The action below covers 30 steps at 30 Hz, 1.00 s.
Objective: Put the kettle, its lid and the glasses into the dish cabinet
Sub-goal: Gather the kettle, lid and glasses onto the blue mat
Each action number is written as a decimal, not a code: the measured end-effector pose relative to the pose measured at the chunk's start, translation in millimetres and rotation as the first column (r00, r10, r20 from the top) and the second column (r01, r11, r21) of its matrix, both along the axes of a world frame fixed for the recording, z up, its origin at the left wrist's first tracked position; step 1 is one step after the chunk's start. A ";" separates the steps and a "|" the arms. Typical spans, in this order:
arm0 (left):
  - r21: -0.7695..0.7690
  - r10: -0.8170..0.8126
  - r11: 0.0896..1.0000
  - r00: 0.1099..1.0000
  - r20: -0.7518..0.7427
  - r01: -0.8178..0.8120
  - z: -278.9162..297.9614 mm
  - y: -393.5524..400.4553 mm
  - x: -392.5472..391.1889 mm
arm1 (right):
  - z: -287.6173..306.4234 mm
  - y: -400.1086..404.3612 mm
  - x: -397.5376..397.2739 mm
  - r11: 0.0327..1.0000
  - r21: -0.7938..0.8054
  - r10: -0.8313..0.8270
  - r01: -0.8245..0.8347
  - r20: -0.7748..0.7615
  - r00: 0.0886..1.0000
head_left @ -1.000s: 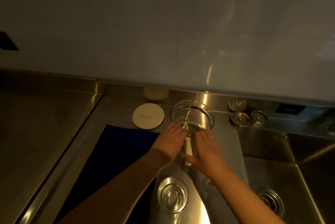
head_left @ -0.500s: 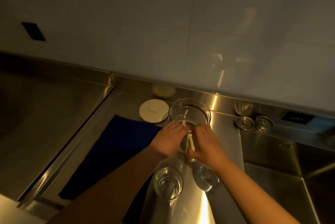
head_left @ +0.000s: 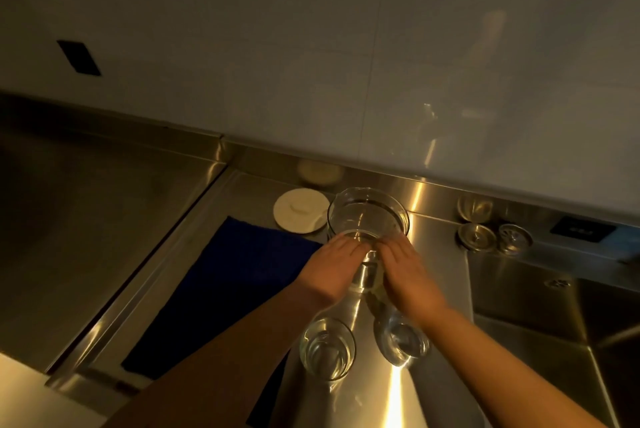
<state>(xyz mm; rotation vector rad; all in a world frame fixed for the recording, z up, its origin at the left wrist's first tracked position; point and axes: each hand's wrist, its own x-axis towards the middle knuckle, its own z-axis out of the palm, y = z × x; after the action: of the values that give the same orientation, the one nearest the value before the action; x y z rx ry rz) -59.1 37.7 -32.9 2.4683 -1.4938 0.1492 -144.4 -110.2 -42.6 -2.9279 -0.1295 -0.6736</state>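
The glass kettle (head_left: 367,219) stood on the steel counter (head_left: 433,247) near the back wall. Your left hand (head_left: 334,263) and right hand (head_left: 407,273) cupped its near side, fingers curved round the glass. Its white lid (head_left: 300,210) lay at the kettle's nine o'clock. Two glasses (head_left: 327,348) (head_left: 401,341) stood at six o'clock, with a blue cloth (head_left: 228,289) at eight o'clock.
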 end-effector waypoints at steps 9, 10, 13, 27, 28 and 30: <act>-0.006 -0.001 1.000 1.000 -0.030 0.001 3.7 6.5 -2.2 | 14.0 -32.3 -0.2 0.993 -0.039 0.107 -0.112 -0.106 0.989; -0.010 0.004 1.000 1.000 -0.022 -0.005 3.4 8.5 0.1 | 16.8 -29.7 0.3 0.995 -0.060 0.077 -0.085 -0.114 0.991; 0.006 0.034 0.999 0.999 0.006 -0.034 1.3 9.4 3.2 | 17.8 -11.1 4.1 0.995 -0.090 0.042 -0.051 -0.098 0.994; 0.024 0.105 0.994 0.993 -0.049 -0.104 -2.3 1.9 -10.0 | 15.0 -30.7 13.6 0.981 0.012 0.189 -0.192 -0.229 0.955; 0.019 0.102 0.995 0.994 -0.050 -0.101 -3.8 1.5 -11.5 | 16.5 -35.2 14.3 0.980 0.019 0.197 -0.199 -0.254 0.947; 0.008 0.088 0.996 0.995 -0.039 -0.088 -6.0 1.5 -15.0 | 19.0 -42.0 15.2 0.976 0.020 0.215 -0.218 -0.293 0.932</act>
<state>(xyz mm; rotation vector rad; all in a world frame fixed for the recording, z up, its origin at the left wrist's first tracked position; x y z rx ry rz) -74.1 39.2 -38.9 2.5286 -1.3725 0.1112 -129.3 -152.2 -23.6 -2.9236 -0.4183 -0.2013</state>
